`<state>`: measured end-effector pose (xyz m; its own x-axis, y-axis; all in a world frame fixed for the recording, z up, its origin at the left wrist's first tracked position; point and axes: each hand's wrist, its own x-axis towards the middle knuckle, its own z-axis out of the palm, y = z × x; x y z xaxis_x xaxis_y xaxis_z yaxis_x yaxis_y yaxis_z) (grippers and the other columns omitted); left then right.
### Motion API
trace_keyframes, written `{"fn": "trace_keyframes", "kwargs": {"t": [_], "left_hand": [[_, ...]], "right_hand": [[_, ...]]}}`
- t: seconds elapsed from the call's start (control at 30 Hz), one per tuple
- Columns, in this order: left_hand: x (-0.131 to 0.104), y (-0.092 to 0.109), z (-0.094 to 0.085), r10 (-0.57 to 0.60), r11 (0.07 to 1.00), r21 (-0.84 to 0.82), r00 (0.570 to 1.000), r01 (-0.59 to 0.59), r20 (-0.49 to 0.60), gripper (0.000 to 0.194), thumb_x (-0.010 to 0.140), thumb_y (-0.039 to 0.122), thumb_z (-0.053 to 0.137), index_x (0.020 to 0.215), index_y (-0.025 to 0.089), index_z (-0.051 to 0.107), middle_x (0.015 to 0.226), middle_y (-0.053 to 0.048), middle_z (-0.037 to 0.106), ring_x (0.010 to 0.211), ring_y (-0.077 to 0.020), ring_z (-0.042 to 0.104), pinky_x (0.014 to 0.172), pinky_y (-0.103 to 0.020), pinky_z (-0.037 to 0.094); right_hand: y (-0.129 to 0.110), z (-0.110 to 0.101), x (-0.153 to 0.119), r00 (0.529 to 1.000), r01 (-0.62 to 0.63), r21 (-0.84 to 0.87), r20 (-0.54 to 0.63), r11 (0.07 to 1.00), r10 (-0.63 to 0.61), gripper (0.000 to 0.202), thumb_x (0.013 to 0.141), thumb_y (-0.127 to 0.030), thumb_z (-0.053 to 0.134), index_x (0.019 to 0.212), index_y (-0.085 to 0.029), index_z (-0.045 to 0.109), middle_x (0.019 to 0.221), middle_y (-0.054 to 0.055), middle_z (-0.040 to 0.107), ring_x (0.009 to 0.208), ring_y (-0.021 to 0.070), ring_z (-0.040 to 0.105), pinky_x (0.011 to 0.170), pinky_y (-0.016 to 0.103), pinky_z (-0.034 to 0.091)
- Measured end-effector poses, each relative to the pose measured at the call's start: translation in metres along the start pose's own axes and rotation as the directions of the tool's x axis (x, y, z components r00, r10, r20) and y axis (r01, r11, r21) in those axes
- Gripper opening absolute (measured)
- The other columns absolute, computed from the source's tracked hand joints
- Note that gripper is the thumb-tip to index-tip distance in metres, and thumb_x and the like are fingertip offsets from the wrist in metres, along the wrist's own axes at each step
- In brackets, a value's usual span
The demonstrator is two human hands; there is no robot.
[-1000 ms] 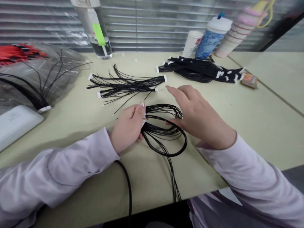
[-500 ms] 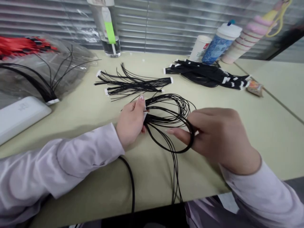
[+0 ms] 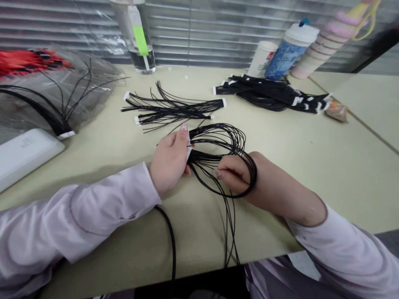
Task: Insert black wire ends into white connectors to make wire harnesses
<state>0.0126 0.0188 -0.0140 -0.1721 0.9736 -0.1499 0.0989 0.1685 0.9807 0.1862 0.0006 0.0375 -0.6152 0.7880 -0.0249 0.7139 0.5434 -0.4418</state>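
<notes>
My left hand (image 3: 171, 160) is closed on the white connectors (image 3: 188, 150) at the end of a bundle of thin black wires. From there the wires (image 3: 230, 132) curve out to the right in a looped coil. My right hand (image 3: 238, 172) reaches through a black wire loop (image 3: 254, 174), which lies around its fingers and the back of the hand. Its thumb and finger are pinched together at the thin strands; exactly which strands they grip is partly hidden. Several loose wire ends (image 3: 230, 232) hang down to the table's front edge.
Loose black wires with white connectors (image 3: 177, 109) lie behind my hands. A thick pile of black cables (image 3: 271, 94) sits at the back right, before several bottles (image 3: 285, 54). Left are a plastic bag (image 3: 93, 89), a white device (image 3: 29, 153) and a clear bottle (image 3: 141, 50).
My right hand has moved left through the wire loop, and its fingers have closed near the strands. The left hand keeps its hold on the connectors.
</notes>
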Motion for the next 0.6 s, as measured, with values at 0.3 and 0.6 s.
{"fn": "trace_keyframes", "kwargs": {"t": [0.3,0.6], "left_hand": [[0.002,0.003,0.002,-0.058,0.993,-0.101,0.998,0.059,0.006,0.045,0.079,0.062,0.041,0.062,0.02,0.043,0.043,0.006,0.037,0.025,-0.0061,0.037,0.022,-0.02,0.03],[0.004,0.004,0.002,-0.069,0.993,-0.098,0.998,0.067,-0.009,0.04,0.081,0.057,0.043,0.065,0.02,0.044,0.046,0.006,0.039,0.027,-0.0056,0.037,0.023,-0.02,0.03]], "right_hand": [[0.002,-0.005,-0.004,0.993,-0.033,-0.124,-0.114,0.992,0.019,0.011,0.074,-0.015,0.048,0.064,-0.019,0.048,0.058,-0.003,0.049,0.054,0.0087,0.04,0.053,0.023,0.031],[0.003,-0.011,-0.002,0.997,-0.043,0.176,-0.056,0.984,0.053,0.01,0.075,-0.015,0.052,0.066,-0.018,0.053,0.062,-0.003,0.051,0.058,0.0084,0.045,0.055,0.023,0.036]]}}
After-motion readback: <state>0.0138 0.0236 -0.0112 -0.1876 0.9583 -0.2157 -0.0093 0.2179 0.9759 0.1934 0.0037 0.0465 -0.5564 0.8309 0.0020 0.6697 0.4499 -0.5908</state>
